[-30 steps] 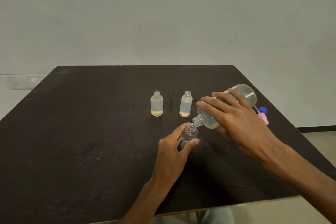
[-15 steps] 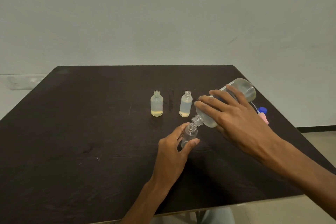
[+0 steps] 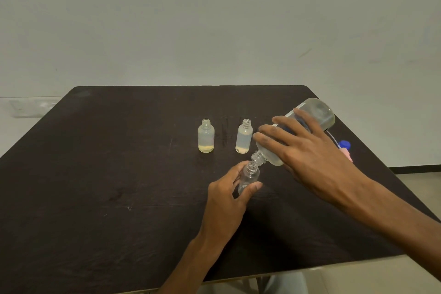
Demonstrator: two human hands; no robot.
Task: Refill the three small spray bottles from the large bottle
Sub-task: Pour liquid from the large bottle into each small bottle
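Observation:
My right hand (image 3: pixel 307 153) grips the large translucent bottle (image 3: pixel 317 114), tilted neck-down to the left, its open mouth touching the rim of a small clear bottle (image 3: pixel 249 176). My left hand (image 3: pixel 226 196) holds that small bottle upright on the dark table (image 3: pixel 119 174), thumb and fingers round its body. Two other small uncapped bottles stand behind: the left bottle (image 3: pixel 206 136) and the middle bottle (image 3: pixel 244 136), each with a little yellowish liquid at the bottom.
Spray caps lie at the table's right edge behind my right wrist: a blue cap (image 3: pixel 344 144) and a pink cap (image 3: pixel 347 154) with a thin tube. A pale wall stands behind the table. The table's right edge runs close to my right forearm.
The large bottle's base has risen a little, steepening the tilt, and its neck stays at the small bottle's mouth. My left hand has not moved.

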